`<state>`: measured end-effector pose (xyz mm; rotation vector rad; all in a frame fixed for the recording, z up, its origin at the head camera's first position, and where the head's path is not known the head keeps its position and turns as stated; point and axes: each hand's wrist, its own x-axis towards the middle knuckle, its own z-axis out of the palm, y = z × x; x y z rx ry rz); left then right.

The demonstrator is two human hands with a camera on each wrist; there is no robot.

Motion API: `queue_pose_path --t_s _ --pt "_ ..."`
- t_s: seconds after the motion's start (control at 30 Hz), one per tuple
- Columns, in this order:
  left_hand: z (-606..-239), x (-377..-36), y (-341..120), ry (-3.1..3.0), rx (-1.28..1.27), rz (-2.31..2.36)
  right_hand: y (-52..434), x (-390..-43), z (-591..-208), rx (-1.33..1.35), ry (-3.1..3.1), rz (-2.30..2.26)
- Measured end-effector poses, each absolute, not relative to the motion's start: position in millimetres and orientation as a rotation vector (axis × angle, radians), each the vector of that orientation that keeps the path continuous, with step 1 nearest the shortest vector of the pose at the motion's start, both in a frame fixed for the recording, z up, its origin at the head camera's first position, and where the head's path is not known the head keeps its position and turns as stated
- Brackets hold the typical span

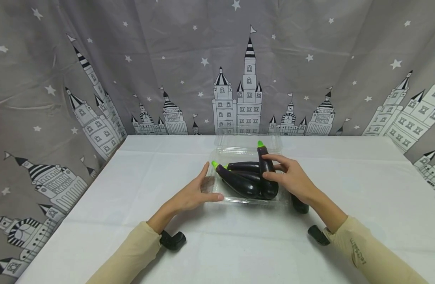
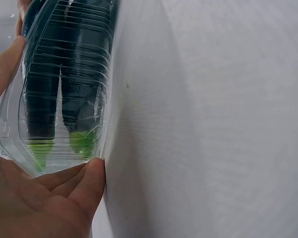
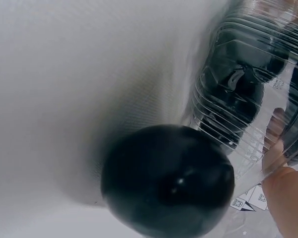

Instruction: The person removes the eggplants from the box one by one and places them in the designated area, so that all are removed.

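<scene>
On the white table (image 1: 132,236), a clear box (image 1: 217,185) held smooth, slippery eggplants. At three o'clock, the right hand (image 1: 292,179) pinched one eggplant (image 1: 267,173) around its middle. At nine o'clock, the left hand (image 1: 192,195) lay open against the thin, bendy box.

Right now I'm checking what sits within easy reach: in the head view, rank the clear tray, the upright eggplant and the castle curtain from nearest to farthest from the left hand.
1. clear tray: touching the left hand, at its left edge.
2. upright eggplant: across the tray, gripped by the right hand.
3. castle curtain: behind the table's far edge.
</scene>
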<state>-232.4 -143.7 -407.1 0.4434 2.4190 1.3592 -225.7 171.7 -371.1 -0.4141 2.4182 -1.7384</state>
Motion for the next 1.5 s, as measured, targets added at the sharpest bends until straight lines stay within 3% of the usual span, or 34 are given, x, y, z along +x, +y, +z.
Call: queue_pose_path --t_s 1.5 --pt "-404 -232 -143 2.425 0.441 1.353 225 -196 -357 -0.403 2.531 -1.672"
